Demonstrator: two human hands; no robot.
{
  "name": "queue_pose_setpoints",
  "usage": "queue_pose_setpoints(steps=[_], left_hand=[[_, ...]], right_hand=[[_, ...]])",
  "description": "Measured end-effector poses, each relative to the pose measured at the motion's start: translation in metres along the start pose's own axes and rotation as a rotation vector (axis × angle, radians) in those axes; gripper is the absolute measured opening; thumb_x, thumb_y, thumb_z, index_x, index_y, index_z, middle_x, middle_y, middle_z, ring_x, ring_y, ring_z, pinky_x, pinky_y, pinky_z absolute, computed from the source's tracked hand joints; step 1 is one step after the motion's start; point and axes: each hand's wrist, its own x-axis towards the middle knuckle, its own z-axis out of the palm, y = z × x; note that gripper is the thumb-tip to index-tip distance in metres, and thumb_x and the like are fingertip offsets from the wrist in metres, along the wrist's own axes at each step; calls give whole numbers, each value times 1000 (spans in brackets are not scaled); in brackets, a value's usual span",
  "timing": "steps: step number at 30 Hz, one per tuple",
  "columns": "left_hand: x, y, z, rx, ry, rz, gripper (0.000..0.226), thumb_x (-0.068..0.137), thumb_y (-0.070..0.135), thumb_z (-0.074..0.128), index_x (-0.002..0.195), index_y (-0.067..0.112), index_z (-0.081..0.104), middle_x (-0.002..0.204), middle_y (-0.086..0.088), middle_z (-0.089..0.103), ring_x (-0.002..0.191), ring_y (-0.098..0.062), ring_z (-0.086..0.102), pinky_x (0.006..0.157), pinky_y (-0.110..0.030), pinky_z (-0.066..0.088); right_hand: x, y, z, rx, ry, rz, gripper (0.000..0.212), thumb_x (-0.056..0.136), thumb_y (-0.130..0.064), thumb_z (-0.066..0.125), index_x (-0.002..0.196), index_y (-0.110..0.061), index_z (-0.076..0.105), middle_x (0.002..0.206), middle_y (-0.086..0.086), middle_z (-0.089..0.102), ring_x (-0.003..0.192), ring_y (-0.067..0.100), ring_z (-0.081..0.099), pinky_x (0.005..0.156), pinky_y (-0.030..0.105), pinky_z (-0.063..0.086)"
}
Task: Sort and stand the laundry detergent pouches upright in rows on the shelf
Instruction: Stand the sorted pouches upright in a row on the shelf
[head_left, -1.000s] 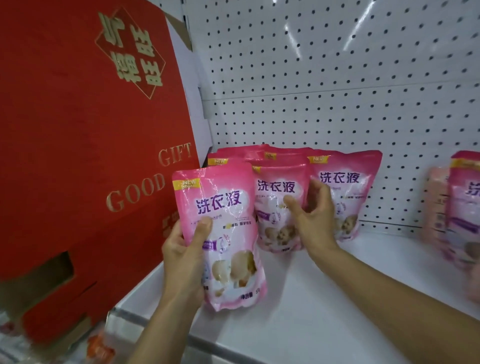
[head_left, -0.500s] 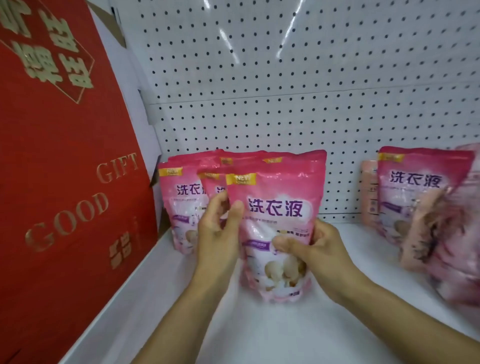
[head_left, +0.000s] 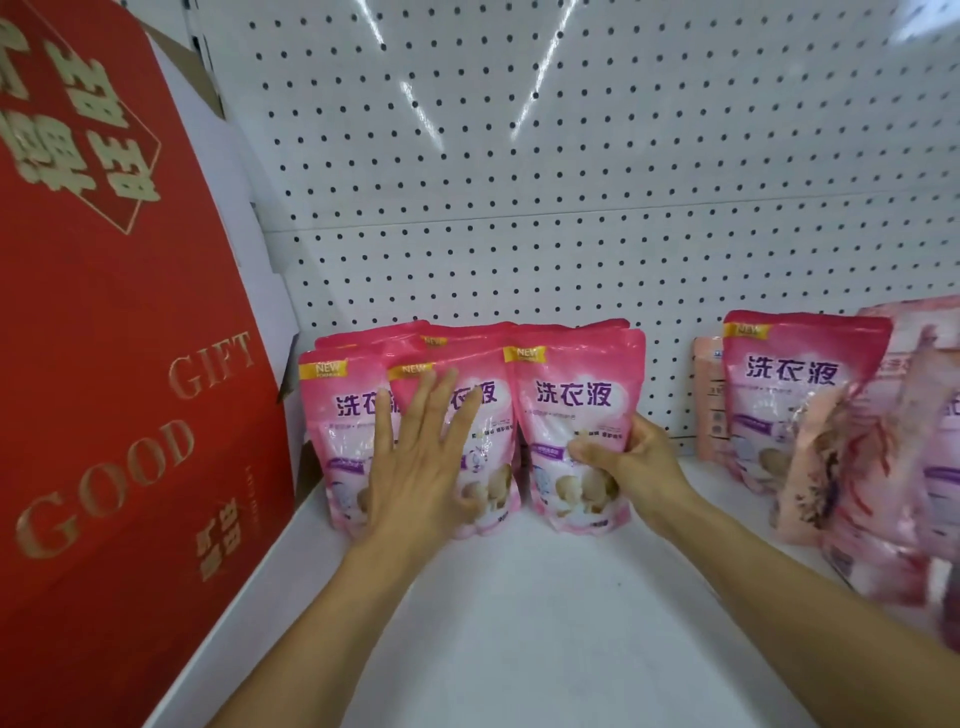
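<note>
At the left of the frame a red gift box (head_left: 119, 364) leans beside the white shelf (head_left: 519, 623). Next, the left hand (head_left: 421, 467) lies flat, fingers straight, against the front pouches (head_left: 353, 415) standing at centre. Just right, the right hand (head_left: 628, 467) pinches the side of the rightmost pouch (head_left: 576, 415) in that row. More pouches (head_left: 795, 384) slump at the far right. These soft, glossy bags likely sag and slip; hold them at the sides, low down.
</note>
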Motion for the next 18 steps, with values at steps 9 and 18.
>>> queue_pose_setpoints(steps=[9, 18], left_hand=[[-16, 5, 3, -2, -92, 26, 101, 49, 48, 92, 137, 16, 56, 152, -10, 44, 145, -28, 33, 116, -53, 11], [-5, 109, -53, -1041, -331, 94, 63, 83, 44, 73, 139, 38, 44, 137, 26, 43, 128, 5, 38, 106, -19, 31]], right_hand=[[-20, -6, 1, -115, 44, 19, 63, 72, -15, 84, 124, -18, 50, 112, -4, 65, 99, 12, 65, 81, 32, 56], [-111, -12, -58, -456, 325, -317, 39, 87, -17, 69, 122, -30, 57, 121, -18, 58, 113, -4, 52, 96, 21, 43]])
